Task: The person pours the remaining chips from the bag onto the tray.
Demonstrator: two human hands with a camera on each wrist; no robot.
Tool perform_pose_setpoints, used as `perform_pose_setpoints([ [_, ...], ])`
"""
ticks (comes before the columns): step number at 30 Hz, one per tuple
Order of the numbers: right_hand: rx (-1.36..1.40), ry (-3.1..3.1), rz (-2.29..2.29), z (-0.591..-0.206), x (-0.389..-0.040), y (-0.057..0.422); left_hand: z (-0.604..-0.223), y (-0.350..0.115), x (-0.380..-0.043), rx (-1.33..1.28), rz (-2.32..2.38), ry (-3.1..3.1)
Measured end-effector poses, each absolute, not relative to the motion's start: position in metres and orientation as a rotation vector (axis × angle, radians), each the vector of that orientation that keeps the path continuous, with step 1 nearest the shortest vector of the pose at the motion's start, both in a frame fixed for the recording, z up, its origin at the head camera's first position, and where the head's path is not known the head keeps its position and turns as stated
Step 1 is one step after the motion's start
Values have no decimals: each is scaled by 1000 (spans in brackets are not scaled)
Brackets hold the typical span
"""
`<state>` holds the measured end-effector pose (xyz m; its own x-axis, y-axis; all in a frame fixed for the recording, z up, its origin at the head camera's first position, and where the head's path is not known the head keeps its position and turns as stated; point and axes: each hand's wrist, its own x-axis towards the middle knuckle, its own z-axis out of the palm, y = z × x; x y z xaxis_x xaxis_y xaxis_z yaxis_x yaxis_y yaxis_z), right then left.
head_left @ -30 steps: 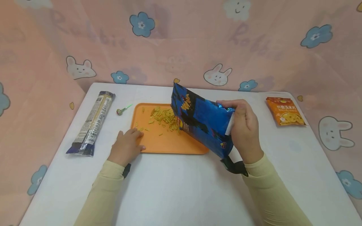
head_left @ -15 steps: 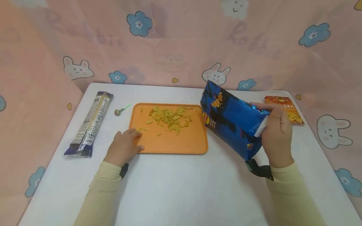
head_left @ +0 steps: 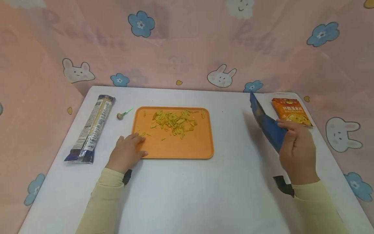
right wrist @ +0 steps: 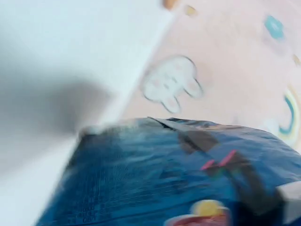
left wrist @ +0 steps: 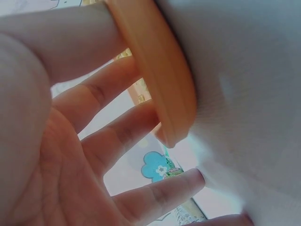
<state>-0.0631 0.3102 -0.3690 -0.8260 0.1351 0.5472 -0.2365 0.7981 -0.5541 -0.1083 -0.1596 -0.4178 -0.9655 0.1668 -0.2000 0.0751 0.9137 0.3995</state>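
On an orange tray (head_left: 187, 149) lies a loose heap of thin yellow chip sticks (head_left: 175, 122). My left hand (head_left: 125, 152) rests at the tray's near left corner, thumb at the front edge and fingers along the left side. In the left wrist view its fingers (left wrist: 124, 127) are extended, fingertips right at the tray's rim (left wrist: 162, 70). To the right of the tray, my right hand (head_left: 299, 151) grips a blue chip bag (head_left: 267, 125) by its near end, holding it tilted above the table. The right wrist view shows the blue bag (right wrist: 141, 174) large and close.
An orange snack packet (head_left: 292, 112) lies at the back right, just beyond my right hand. At the left are a long clear-and-blue snack package (head_left: 93, 130) and a small lollipop (head_left: 124, 113). A pink printed cloth (head_left: 181, 39) rises behind the white table (head_left: 204, 195).
My right hand has carried the chip bag from over the tray to the right and turned it edge-on, uncovering the chip heap. The left hand has stayed at the tray's corner.
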Motion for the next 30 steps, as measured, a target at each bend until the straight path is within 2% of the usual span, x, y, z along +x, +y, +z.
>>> perform_pose_setpoints([
  [3,239,-2523,710,-387,-61,301,-418,-160,-107,174,578,2846],
  [8,346,-2693,579,-415,-56,279,-420,-159,-106,168,588,2853],
  [19,230,-3218,443,-438,-49,259,-422,-158,-103,129,586,2842],
  [30,258,-3356,485,-441,-54,265,-419,-157,-103,153,555,2832],
])
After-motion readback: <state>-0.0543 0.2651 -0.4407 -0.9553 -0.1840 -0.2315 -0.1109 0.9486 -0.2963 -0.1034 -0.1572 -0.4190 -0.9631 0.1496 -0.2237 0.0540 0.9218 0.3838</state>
